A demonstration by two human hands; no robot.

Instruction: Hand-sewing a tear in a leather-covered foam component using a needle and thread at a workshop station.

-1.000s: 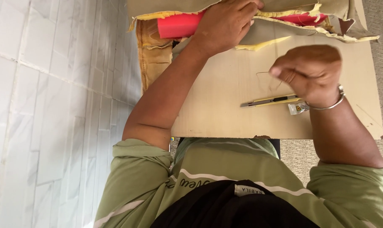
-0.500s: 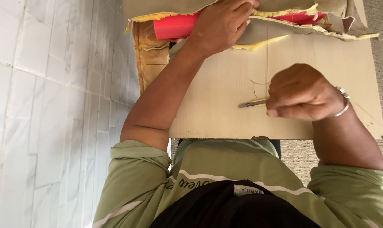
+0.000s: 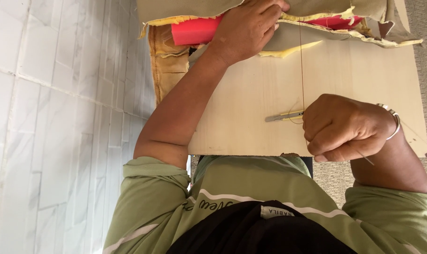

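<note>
My left hand point(image 3: 246, 28) presses down on the torn edge of a tan fabric cover point(image 3: 185, 9) with yellow foam lining, wrapped over a red foam piece point(image 3: 194, 30). My right hand point(image 3: 345, 127), with a silver bracelet point(image 3: 392, 117) on the wrist, is closed in a fist on a thin needle point(image 3: 366, 159) whose tip sticks out below the fingers. A taut brown thread point(image 3: 301, 66) runs from that fist up to the fabric near my left fingers. Both hands are over a pale wooden board point(image 3: 251, 94).
A slim grey and yellow cutter point(image 3: 281, 116) lies on the board just left of my right fist. A brown stitched padded piece point(image 3: 169, 61) hangs at the board's left edge. White marble tiles point(image 3: 58, 117) fill the left side, and grey carpet point(image 3: 331, 174) lies under the board.
My right hand has drawn back toward my body, pulling the thread straight and tight, and now hides part of the cutter. My left hand has stayed on the fabric.
</note>
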